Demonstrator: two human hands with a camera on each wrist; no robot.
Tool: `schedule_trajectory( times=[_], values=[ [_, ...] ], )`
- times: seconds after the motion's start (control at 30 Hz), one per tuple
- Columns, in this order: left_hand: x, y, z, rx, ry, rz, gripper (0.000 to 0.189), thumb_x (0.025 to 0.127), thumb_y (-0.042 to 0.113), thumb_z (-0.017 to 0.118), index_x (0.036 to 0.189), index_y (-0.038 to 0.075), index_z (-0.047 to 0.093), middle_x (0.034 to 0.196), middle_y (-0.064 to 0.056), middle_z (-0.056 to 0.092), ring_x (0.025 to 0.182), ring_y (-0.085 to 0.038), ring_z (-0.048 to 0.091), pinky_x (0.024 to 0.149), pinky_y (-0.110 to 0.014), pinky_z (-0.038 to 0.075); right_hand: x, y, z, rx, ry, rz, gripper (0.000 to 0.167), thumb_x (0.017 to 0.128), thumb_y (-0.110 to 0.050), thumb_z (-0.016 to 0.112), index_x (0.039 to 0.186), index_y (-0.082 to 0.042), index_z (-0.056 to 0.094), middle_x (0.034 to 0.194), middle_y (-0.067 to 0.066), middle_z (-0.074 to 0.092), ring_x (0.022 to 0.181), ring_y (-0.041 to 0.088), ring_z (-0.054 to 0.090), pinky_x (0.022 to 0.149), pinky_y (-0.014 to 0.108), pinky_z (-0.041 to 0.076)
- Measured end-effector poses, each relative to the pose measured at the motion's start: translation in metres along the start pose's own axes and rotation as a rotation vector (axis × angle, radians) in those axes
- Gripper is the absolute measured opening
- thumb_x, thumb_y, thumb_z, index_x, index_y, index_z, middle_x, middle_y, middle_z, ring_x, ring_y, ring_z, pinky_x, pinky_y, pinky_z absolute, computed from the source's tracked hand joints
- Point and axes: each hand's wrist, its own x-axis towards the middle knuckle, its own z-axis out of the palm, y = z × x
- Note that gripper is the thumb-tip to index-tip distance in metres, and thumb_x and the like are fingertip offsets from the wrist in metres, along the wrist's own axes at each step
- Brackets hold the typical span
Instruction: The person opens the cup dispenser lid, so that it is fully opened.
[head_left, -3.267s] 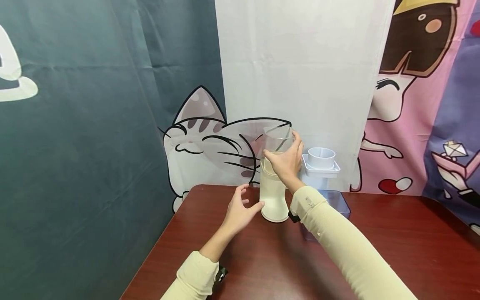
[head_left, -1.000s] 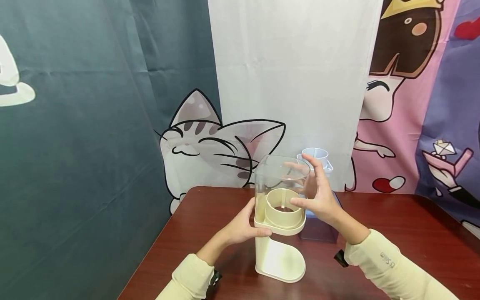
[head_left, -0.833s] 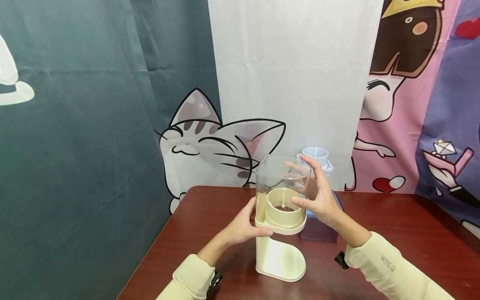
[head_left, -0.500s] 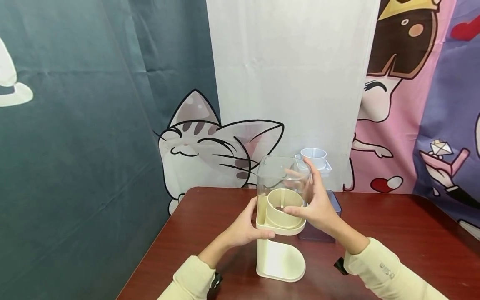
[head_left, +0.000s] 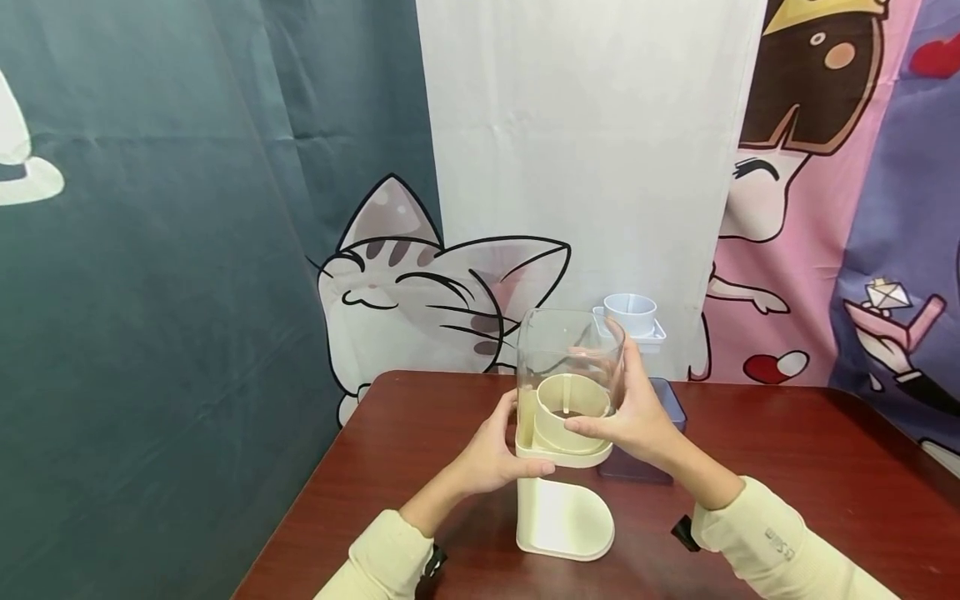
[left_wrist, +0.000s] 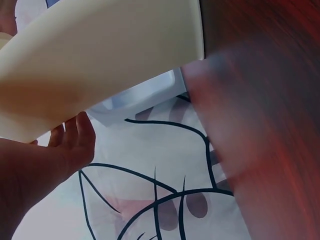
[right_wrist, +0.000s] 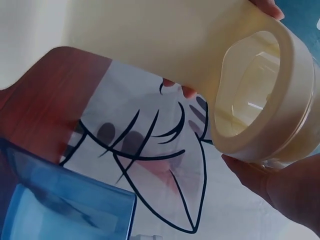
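A cream dispenser stand (head_left: 564, 521) with a flat rounded foot stands upright before me. Its upper shelf has a short round collar (head_left: 558, 435), and a clear open-topped container (head_left: 558, 337) rises around it. My left hand (head_left: 491, 450) grips the stand at shelf height, thumb across the front edge and fingers behind the column. On the other side, my right hand (head_left: 637, 417) holds the clear container low down, its thumb in front of the collar. From below, the right wrist view shows the shelf's round opening (right_wrist: 250, 82) and right-hand fingers (right_wrist: 250, 177) beside it.
Behind and to the right is a pale blue stand with a similar collar (head_left: 630, 315). A translucent blue bin (head_left: 667, 400) stands in front of it, partly hidden by my right hand. The dark red table (head_left: 420, 417) meets a printed cloth backdrop (head_left: 600, 167).
The cream stand has come from the back of the table towards me and turned. My left hand, apart before, now grips it. My right thumb has slid lower along the container.
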Motion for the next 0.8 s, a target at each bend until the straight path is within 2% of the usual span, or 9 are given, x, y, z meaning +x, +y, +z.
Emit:
schedule_trajectory(
  times=[0.13,0.37,0.63,0.8],
  values=[
    [0.001,-0.001,-0.001,0.018,0.017,0.005,0.095,0.076,0.014,0.084,0.151,0.018,0.028,0.135,-0.007,0.048,0.107,-0.016,0.061,0.079,-0.032,0.058,0.002,0.001,0.001,-0.024,-0.007,-0.016,0.123,0.066,0.013,0.083,0.157,-0.014,0.004,0.136,0.028,0.049,0.126,0.021,0.053,0.100,0.029,0.046],
    [0.000,-0.002,0.001,0.055,0.050,0.016,0.094,0.075,0.019,0.085,0.151,0.021,0.029,0.133,-0.005,0.051,0.105,-0.013,0.063,0.078,-0.029,0.057,0.002,0.003,0.004,-0.049,-0.007,-0.069,0.125,0.064,0.016,0.082,0.157,-0.012,0.004,0.136,0.013,0.051,0.124,0.021,0.055,0.101,0.030,0.046],
    [-0.001,0.001,0.001,0.133,0.073,0.029,0.095,0.074,0.027,0.086,0.150,0.019,0.030,0.132,-0.008,0.053,0.101,-0.012,0.065,0.075,-0.027,0.057,0.005,0.008,0.005,-0.028,-0.009,-0.126,0.129,0.059,0.018,0.082,0.158,-0.014,0.006,0.137,0.018,0.048,0.120,0.023,0.058,0.098,0.031,0.048],
    [-0.001,0.001,0.001,0.157,0.076,0.013,0.095,0.073,0.031,0.085,0.150,0.021,0.030,0.131,-0.006,0.053,0.101,-0.010,0.065,0.075,-0.025,0.056,0.004,0.012,0.005,-0.032,0.004,-0.183,0.130,0.055,0.019,0.081,0.158,-0.012,0.006,0.135,0.028,0.045,0.120,0.022,0.058,0.100,0.031,0.047]
  ],
)
